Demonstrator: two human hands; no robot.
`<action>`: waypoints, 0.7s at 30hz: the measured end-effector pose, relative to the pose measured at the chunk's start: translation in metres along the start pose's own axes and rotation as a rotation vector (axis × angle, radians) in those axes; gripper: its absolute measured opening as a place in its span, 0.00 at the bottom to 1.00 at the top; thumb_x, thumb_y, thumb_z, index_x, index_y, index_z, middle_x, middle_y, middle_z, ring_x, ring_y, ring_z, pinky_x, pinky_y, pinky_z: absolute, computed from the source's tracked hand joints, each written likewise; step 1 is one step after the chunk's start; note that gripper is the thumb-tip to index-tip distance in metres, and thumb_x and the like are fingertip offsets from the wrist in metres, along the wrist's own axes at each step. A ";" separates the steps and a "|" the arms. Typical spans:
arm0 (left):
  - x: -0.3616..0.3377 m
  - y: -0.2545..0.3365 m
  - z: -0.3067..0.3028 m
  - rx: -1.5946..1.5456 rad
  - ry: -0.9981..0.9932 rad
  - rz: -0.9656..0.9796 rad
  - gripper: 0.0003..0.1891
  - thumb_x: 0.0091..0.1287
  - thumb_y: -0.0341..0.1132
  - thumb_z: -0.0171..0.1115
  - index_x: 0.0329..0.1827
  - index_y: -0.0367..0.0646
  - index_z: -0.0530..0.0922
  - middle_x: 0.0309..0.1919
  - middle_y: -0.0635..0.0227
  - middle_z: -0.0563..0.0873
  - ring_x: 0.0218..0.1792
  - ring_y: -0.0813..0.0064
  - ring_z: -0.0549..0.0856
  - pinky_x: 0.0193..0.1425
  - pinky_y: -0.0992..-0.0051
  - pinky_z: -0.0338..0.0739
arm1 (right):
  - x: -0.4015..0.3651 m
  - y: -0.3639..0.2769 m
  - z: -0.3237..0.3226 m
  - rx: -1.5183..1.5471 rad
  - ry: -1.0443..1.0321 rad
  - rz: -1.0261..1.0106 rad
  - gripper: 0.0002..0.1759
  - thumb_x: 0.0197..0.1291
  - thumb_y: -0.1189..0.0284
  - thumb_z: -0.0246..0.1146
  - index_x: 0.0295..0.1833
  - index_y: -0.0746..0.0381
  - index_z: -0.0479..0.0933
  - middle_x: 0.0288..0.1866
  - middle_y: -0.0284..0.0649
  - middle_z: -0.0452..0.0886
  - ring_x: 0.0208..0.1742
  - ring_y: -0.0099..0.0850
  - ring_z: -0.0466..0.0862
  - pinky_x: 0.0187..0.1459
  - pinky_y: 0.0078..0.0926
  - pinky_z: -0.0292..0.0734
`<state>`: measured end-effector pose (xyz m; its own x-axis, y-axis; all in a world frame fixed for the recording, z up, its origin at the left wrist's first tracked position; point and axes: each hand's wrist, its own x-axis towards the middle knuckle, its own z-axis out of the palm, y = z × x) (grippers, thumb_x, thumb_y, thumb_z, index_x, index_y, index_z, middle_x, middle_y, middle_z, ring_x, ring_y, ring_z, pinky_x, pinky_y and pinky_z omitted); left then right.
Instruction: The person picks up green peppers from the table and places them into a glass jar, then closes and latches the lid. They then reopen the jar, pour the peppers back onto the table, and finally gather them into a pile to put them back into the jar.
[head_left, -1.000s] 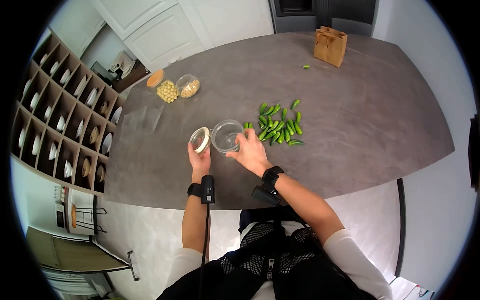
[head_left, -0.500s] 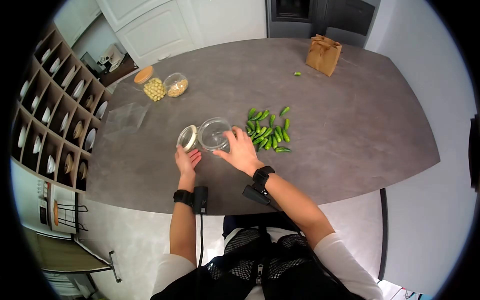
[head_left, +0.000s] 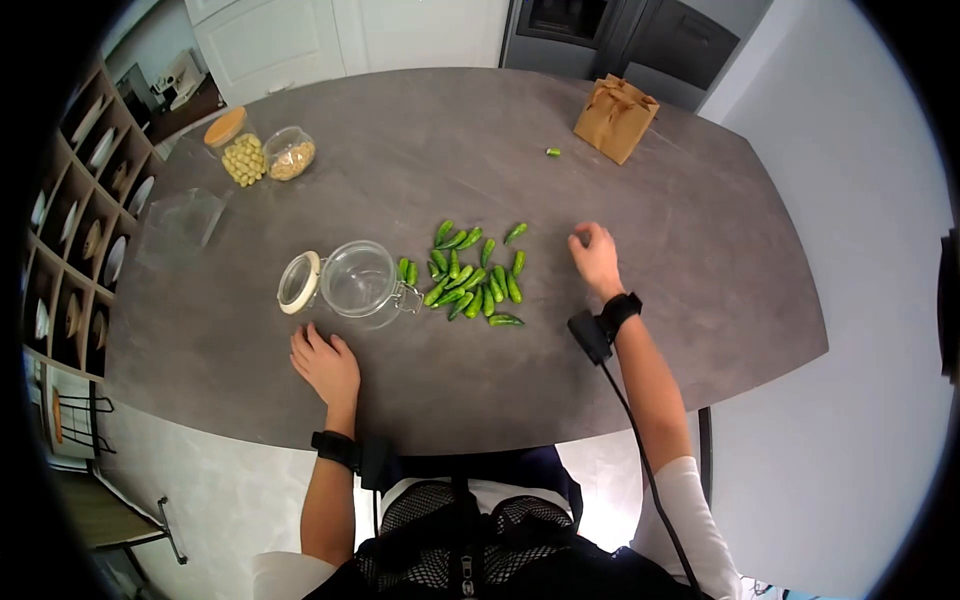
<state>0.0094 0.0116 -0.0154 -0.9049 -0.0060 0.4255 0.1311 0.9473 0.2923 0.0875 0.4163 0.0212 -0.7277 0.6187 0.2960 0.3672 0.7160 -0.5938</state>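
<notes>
A clear glass clip-top jar (head_left: 358, 285) stands on the table with its white-rimmed lid (head_left: 299, 282) swung open to the left. Nothing shows inside it. Its wire clasp (head_left: 407, 297) points right, toward a loose pile of small green peppers (head_left: 473, 290). Just below the lid, my left hand (head_left: 325, 366) rests near the tabletop, fingers spread and holding nothing. My right hand (head_left: 598, 260) is to the right of the peppers, apart from them. Its fingers are loosely curled with the thumb apart, and no object shows in it.
At the back left are a wooden-lidded jar of pale round pieces (head_left: 243, 158) and a clear container of tan bits (head_left: 290, 155). A transparent sheet or tray (head_left: 185, 222) lies nearer. A brown paper bag (head_left: 615, 118) and a small green piece (head_left: 553, 152) are at the back right.
My right hand has let go of the glass jar and moved right, past the peppers. My left hand has come away from the lid toward me. The camera view has shifted right.
</notes>
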 end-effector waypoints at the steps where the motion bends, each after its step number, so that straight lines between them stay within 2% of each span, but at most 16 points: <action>1: -0.001 0.001 0.001 0.042 -0.012 0.004 0.21 0.62 0.37 0.49 0.57 0.36 0.65 0.58 0.53 0.66 0.62 0.56 0.62 0.64 0.55 0.53 | 0.012 0.006 0.003 -0.061 0.003 -0.003 0.17 0.48 0.67 0.59 0.45 0.61 0.72 0.46 0.49 0.74 0.49 0.46 0.72 0.50 0.39 0.68; 7: 0.003 0.008 0.000 0.226 -0.120 0.034 0.23 0.65 0.38 0.44 0.61 0.36 0.60 0.61 0.55 0.63 0.64 0.56 0.59 0.65 0.55 0.51 | 0.098 0.011 0.029 -0.017 0.043 0.016 0.17 0.50 0.69 0.56 0.47 0.62 0.71 0.47 0.48 0.74 0.51 0.46 0.72 0.50 0.38 0.69; 8: 0.003 0.008 -0.002 0.232 -0.134 0.038 0.23 0.66 0.38 0.44 0.62 0.36 0.60 0.62 0.55 0.62 0.64 0.56 0.58 0.65 0.55 0.50 | 0.109 0.002 0.030 -0.034 -0.022 0.064 0.18 0.50 0.71 0.55 0.49 0.61 0.69 0.53 0.48 0.71 0.55 0.46 0.69 0.52 0.40 0.68; 14: 0.006 0.014 -0.008 0.220 -0.217 0.001 0.24 0.65 0.36 0.43 0.64 0.36 0.57 0.63 0.55 0.60 0.66 0.55 0.55 0.67 0.54 0.46 | 0.169 0.001 0.070 -0.382 -0.110 0.017 0.28 0.49 0.75 0.53 0.60 0.53 0.62 0.64 0.43 0.60 0.62 0.44 0.63 0.56 0.44 0.65; 16: 0.006 0.014 -0.008 0.219 -0.214 -0.001 0.24 0.65 0.36 0.43 0.64 0.36 0.57 0.63 0.54 0.60 0.66 0.55 0.55 0.67 0.54 0.46 | 0.178 0.004 0.076 -0.500 -0.159 -0.067 0.30 0.49 0.74 0.54 0.62 0.50 0.61 0.63 0.42 0.61 0.61 0.44 0.65 0.56 0.44 0.65; 17: 0.006 0.015 -0.008 0.220 -0.216 -0.004 0.24 0.65 0.36 0.43 0.64 0.36 0.57 0.63 0.54 0.60 0.66 0.54 0.55 0.67 0.54 0.45 | 0.181 0.002 0.076 -0.561 -0.244 -0.096 0.26 0.51 0.75 0.53 0.59 0.52 0.65 0.60 0.42 0.65 0.58 0.44 0.67 0.54 0.42 0.67; 19: 0.007 0.016 -0.013 0.205 -0.227 -0.006 0.24 0.65 0.36 0.43 0.63 0.35 0.58 0.63 0.53 0.60 0.65 0.54 0.55 0.67 0.53 0.45 | 0.187 0.007 0.080 -0.563 -0.213 -0.206 0.22 0.50 0.77 0.53 0.54 0.55 0.70 0.56 0.44 0.70 0.55 0.47 0.70 0.53 0.38 0.69; 21: 0.008 0.017 -0.012 0.192 -0.218 -0.001 0.24 0.65 0.36 0.43 0.63 0.35 0.58 0.63 0.52 0.60 0.65 0.53 0.55 0.66 0.53 0.46 | 0.181 0.004 0.088 -0.511 -0.168 -0.293 0.18 0.50 0.76 0.52 0.50 0.57 0.73 0.49 0.44 0.74 0.51 0.44 0.71 0.51 0.35 0.69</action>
<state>0.0093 0.0235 0.0032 -0.9735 0.0421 0.2247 0.0697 0.9907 0.1167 -0.0935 0.5028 0.0065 -0.9066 0.3431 0.2457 0.3392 0.9389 -0.0593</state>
